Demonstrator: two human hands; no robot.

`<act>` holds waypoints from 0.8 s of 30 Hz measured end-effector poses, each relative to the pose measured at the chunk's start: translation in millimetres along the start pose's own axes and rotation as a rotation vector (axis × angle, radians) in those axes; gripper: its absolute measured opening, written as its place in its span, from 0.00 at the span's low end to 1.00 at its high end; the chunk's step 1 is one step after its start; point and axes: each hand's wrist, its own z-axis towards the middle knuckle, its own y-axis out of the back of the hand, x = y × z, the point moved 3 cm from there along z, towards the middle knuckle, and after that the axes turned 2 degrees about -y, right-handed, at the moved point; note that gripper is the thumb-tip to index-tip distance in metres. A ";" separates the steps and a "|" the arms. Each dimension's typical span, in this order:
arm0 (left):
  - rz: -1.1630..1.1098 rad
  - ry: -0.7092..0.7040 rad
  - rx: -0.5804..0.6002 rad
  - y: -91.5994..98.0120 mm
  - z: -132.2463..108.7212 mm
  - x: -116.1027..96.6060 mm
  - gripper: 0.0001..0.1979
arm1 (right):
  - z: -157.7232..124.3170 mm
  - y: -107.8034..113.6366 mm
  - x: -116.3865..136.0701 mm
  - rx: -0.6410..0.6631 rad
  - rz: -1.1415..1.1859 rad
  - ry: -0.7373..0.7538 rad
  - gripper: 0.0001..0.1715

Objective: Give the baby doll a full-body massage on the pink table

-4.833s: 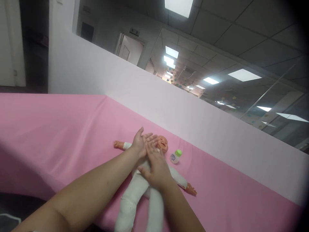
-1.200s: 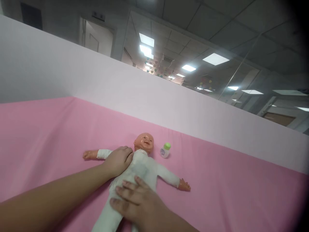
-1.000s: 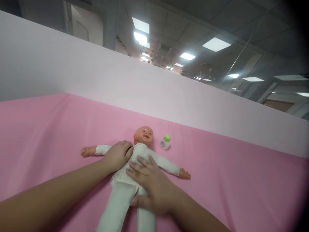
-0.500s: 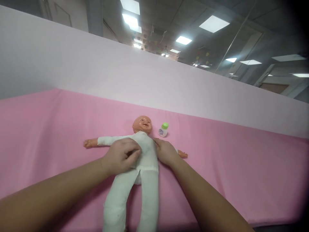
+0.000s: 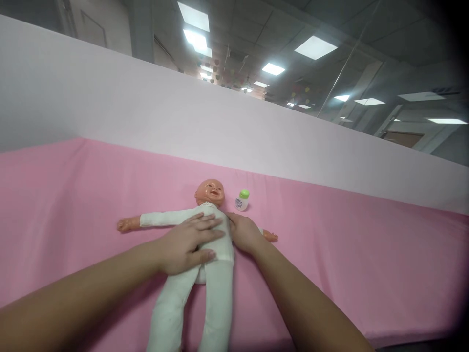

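A baby doll (image 5: 214, 248) with a hard plastic head and a white cloth body lies on its back, arms spread and legs toward me. My left hand (image 5: 188, 244) lies flat across its chest and belly, fingers stretched and spread, palm down. At the doll's side near the shoulder, my right hand (image 5: 245, 232) is closed round the body or upper arm; its fingertips are partly hidden. Most of that doll arm is covered by my hand, with only its small hand showing past my wrist. Beside the doll's head is a small clear bottle (image 5: 242, 201) with a green cap.
A pink sheet (image 5: 348, 259) covers the padded surface under the doll, with some creases. Behind it rises a low white wall (image 5: 220, 127). Above the wall, a glass pane shows ceiling lights (image 5: 315, 47) and doorways.
My left hand has opened from curled fingers to lying flat on the doll's torso. My right hand keeps its place at the doll's side. The view has shifted slightly.
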 end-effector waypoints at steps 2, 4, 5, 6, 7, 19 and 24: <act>0.039 0.039 -0.076 4.4 1.7 16.3 0.25 | -1.0 0.6 0.9 -0.002 0.003 0.019 0.21; 0.059 0.089 -0.159 9.0 2.7 30.3 0.27 | -0.1 -0.8 -1.1 -0.004 0.002 0.034 0.21; 0.066 0.120 -0.210 11.9 2.8 36.2 0.27 | 1.1 -2.1 -3.1 -0.019 0.003 0.040 0.22; 0.081 0.156 -0.260 15.1 2.9 41.5 0.27 | 2.6 -3.2 -5.5 -0.052 0.005 0.040 0.21; 0.108 0.199 -0.302 18.6 2.9 46.1 0.26 | 4.3 -4.2 -7.8 -0.103 0.011 0.037 0.21; 0.351 0.356 -0.244 30.3 4.5 67.2 0.22 | -58.3 -20.8 72.5 0.052 0.212 0.819 0.22; 0.363 0.351 -0.227 28.2 4.7 70.4 0.21 | -58.3 -31.2 75.9 0.230 -0.010 0.788 0.38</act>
